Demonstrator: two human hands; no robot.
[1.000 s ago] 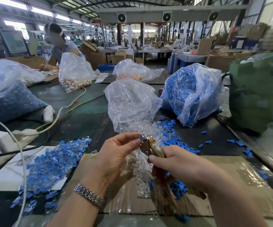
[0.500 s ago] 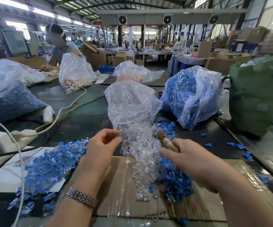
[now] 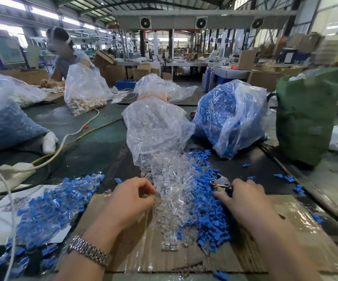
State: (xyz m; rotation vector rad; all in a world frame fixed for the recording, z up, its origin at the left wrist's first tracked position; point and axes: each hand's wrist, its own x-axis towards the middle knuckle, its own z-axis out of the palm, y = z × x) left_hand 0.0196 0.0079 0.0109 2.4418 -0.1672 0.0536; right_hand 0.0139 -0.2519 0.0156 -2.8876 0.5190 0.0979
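Note:
A heap of clear plastic pieces (image 3: 172, 191) spills from an open clear bag (image 3: 156, 126) onto a taped cardboard sheet (image 3: 285, 230). Right beside it lies a heap of blue plastic pieces (image 3: 208, 211). My left hand (image 3: 131, 197) is at the left edge of the clear heap, its fingertips and thumb pinched together on a clear piece. My right hand (image 3: 243, 197) grips small metal pliers (image 3: 220, 182) over the blue heap, its index finger stretched down into the blue pieces.
A pile of blue-and-clear pieces (image 3: 52, 205) lies on white paper at the left. A bag of blue pieces (image 3: 228, 116), a green bag (image 3: 305, 114), a power strip (image 3: 8, 173) with cables and more bags ring the table. Another person (image 3: 66, 55) works at the far left.
Both hands have dropped from in front of me and moved apart: the left to the clear heap, the right with the pliers to the blue heap. The piece held at the pliers is gone.

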